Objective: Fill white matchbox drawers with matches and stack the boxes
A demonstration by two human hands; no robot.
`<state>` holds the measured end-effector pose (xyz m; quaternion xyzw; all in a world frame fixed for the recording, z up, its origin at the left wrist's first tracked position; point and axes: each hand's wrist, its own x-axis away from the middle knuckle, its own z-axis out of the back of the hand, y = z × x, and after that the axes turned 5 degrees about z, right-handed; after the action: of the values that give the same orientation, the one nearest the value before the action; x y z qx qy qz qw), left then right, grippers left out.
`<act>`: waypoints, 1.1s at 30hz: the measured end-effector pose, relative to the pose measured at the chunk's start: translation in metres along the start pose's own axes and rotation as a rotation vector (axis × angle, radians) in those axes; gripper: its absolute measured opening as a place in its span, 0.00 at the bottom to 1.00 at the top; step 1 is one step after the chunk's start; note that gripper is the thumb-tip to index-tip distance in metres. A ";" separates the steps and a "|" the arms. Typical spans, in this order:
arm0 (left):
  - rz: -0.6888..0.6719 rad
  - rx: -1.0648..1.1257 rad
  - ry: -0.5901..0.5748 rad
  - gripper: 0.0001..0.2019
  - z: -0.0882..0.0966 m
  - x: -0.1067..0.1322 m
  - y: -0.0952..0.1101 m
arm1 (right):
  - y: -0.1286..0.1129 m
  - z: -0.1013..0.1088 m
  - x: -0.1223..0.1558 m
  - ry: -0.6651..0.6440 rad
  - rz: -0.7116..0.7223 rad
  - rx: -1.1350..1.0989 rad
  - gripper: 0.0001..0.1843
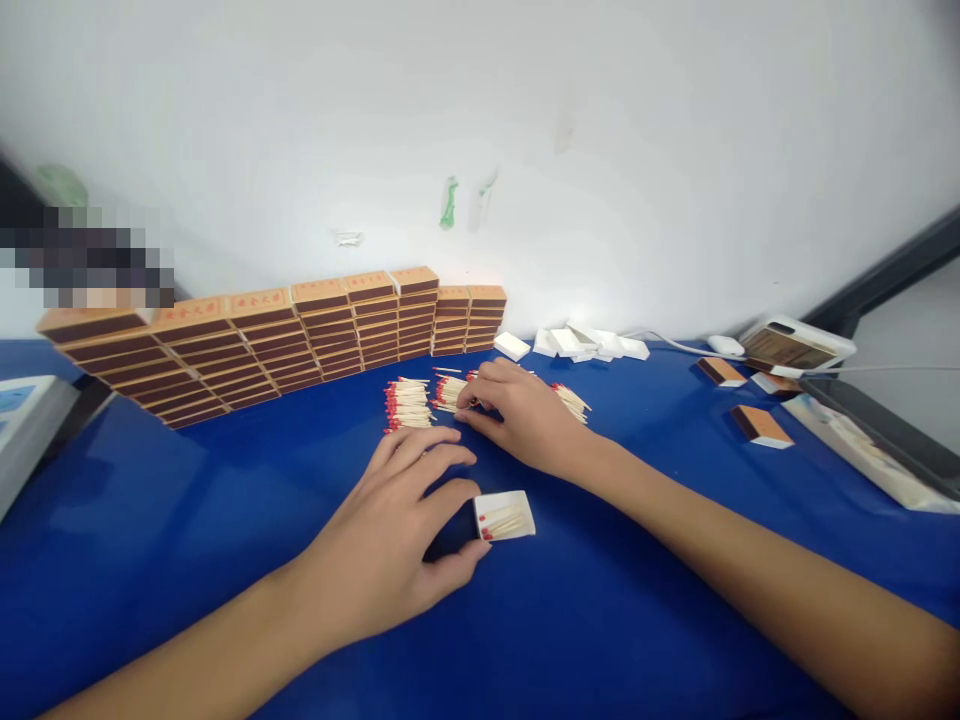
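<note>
My left hand point(401, 530) rests on the blue table point(150, 520), its thumb and forefinger touching the left end of a small white matchbox tray point(507, 515) that holds a few red-tipped matches. Farther back, my right hand point(517, 410) lies over a loose pile of red-tipped matches point(411, 403), its fingertips pinched together on some of them. More matches point(574, 399) lie to the right of that hand.
Stacks of orange matchboxes point(285, 340) run along the white wall at the back left. Empty white trays point(577, 343) lie behind the matches. Single matchbox sleeves point(759, 425) and a white device with a cable point(795, 345) sit at the right. A white object point(22, 420) lies at the left edge.
</note>
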<state>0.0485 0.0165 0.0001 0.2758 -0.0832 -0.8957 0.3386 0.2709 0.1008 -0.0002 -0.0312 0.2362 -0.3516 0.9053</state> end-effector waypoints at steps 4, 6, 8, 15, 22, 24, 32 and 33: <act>0.002 -0.014 0.004 0.09 -0.001 0.002 -0.002 | -0.001 -0.005 -0.006 -0.030 -0.006 -0.035 0.07; 0.004 -0.019 0.010 0.08 -0.001 0.002 -0.003 | -0.002 -0.003 -0.005 -0.052 -0.012 -0.023 0.07; 0.006 -0.021 0.024 0.07 -0.002 0.000 -0.004 | -0.001 0.003 -0.001 -0.096 -0.013 -0.014 0.06; 0.062 -0.043 0.051 0.08 -0.002 -0.002 -0.007 | 0.005 0.031 0.031 -0.222 -0.088 0.014 0.08; 0.070 -0.071 0.049 0.07 -0.003 -0.003 -0.009 | 0.008 0.037 0.037 -0.230 -0.092 -0.012 0.09; 0.070 -0.075 0.054 0.07 -0.002 -0.004 -0.009 | 0.008 0.036 0.037 -0.230 -0.094 -0.026 0.09; 0.077 -0.077 0.051 0.08 0.000 -0.004 -0.007 | 0.006 0.036 0.037 -0.205 -0.093 -0.043 0.06; 0.072 -0.078 0.051 0.08 0.000 -0.003 -0.007 | 0.006 0.036 0.036 -0.202 -0.097 -0.043 0.06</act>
<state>0.0465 0.0240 -0.0010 0.2821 -0.0496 -0.8783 0.3830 0.3142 0.0773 0.0161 -0.0972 0.1492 -0.3848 0.9056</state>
